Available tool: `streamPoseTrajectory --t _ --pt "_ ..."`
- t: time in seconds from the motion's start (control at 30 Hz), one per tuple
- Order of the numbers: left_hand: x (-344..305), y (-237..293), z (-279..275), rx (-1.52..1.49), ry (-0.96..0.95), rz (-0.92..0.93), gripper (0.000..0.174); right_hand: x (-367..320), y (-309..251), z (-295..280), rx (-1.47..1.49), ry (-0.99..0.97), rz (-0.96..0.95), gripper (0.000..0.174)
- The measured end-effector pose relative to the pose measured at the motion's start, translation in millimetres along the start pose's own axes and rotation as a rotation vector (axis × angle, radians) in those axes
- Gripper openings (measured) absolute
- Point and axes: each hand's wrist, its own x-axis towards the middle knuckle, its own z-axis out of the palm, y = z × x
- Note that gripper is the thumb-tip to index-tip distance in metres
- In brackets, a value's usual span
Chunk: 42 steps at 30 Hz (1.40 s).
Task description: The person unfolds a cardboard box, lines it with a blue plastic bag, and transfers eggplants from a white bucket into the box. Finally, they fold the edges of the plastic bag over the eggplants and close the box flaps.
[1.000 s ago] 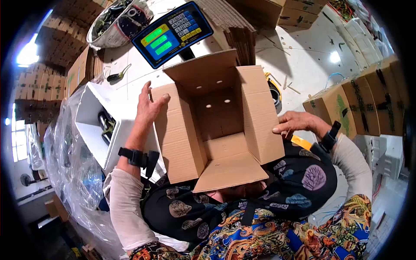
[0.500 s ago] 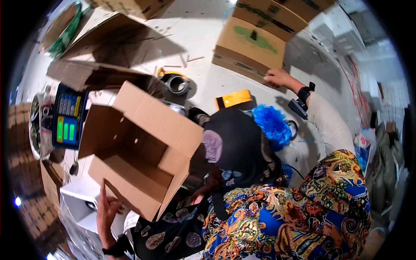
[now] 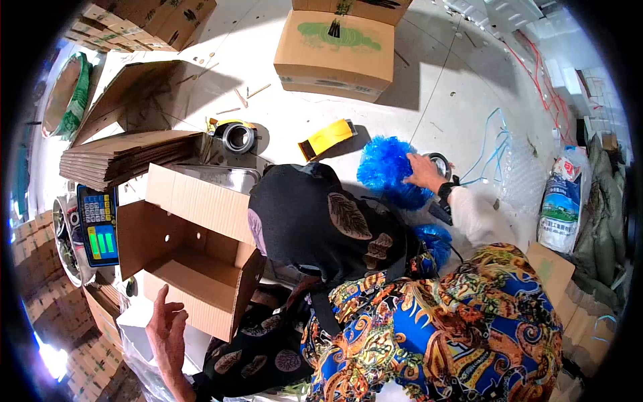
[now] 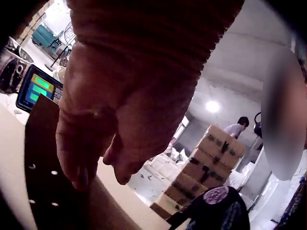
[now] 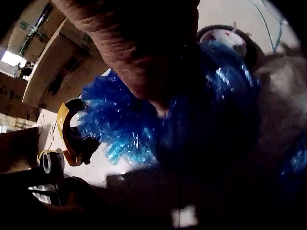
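Head view: left hand (image 3: 169,331) loose, right (image 3: 424,173) touching strands (image 3: 383,163).

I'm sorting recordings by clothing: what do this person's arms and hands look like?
The left grip and right grip are hands without gloves. The left wrist has a black strap; the right has a black band. A plain off-white sleeve covers the right forearm, below a garment swirled in blue, gold and orange. The left sleeve isn't visible.
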Motion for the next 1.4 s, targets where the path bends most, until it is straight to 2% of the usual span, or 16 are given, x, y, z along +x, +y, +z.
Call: streamPoseTrajectory --t 0.1,0.17,0.23,0.3,0.33,0.4,0.5,0.57,0.7,0.87,1.0,1.1,1.13,1.23,1.33,1.4 --pt "-11.1 41.3 12.9 -0.016 0.005 0.126 0.052 17.8 6.8 14.6 0.189 0.162 0.02 0.041" --pt "-17.4 61.2 25.4 -0.108 0.03 0.192 0.051 25.8 17.6 2.3 0.278 0.214 -0.142 0.038" --pt "-21.9 79.7 37.5 -0.243 0.026 0.222 0.05 45.7 20.9 -21.5 0.405 0.125 -0.058 0.032" --pt "-21.0 94.2 50.4 -0.313 -0.04 0.354 0.046 28.8 -5.1 -75.9 1.188 -0.07 0.057 0.017" --pt "-20.2 106.6 59.1 -0.365 -0.064 0.439 0.045 22.7 -13.9 -101.4 1.368 -0.078 -0.027 0.013" --pt "-14.4 130.6 79.0 -0.444 -0.068 0.607 0.042 22.1 -26.8 -136.4 1.671 -0.156 -0.334 0.014" --pt "-9.1 171.5 100.6 -0.547 0.001 0.665 0.047 -17.1 -64.5 -191.3 1.815 -0.162 -0.471 0.023" --pt "3.6 192.9 101.2 -0.326 0.215 0.975 0.062 -27.2 -74.3 -206.8 1.901 -0.333 -0.617 0.033" --pt "55.2 219.1 98.0 -0.203 0.203 1.069 0.11 -59.6 -123.5 -234.0 1.915 -0.433 -0.654 0.041" --pt "79.3 249.5 92.0 -0.068 -0.14 1.082 0.089 -72.9 -147.7 -250.3 1.695 -0.383 -0.723 0.04" --pt "97.0 239.9 112.2 -0.22 -0.042 1.137 0.067 -59.2 -149.7 -241.9 1.902 -0.541 -0.702 0.033" --pt "105.8 240.5 111.5 -0.289 -0.341 0.947 0.054 -56.3 -152.4 -240.3 1.879 -0.606 -0.746 0.033" --pt "105.0 239.0 112.3 -0.348 -0.29 0.903 0.045 -61.6 -155.3 -241.0 1.88 -0.427 -0.62 0.029" --pt "96.7 230.1 110.6 -0.68 -0.043 0.568 0.041 -54.6 -145.0 -245.8 2.018 -0.13 -0.691 0.027" --pt "114.8 218.8 106.7 -0.935 -0.227 0.606 0.033 -121.6 -155.3 -269.9 1.489 0.579 -0.678 0.023" --pt "119.6 214.1 105.8 -1.046 -0.227 0.649 0.028 -140.4 -163.0 -261.9 1.262 0.83 -0.741 0.026"
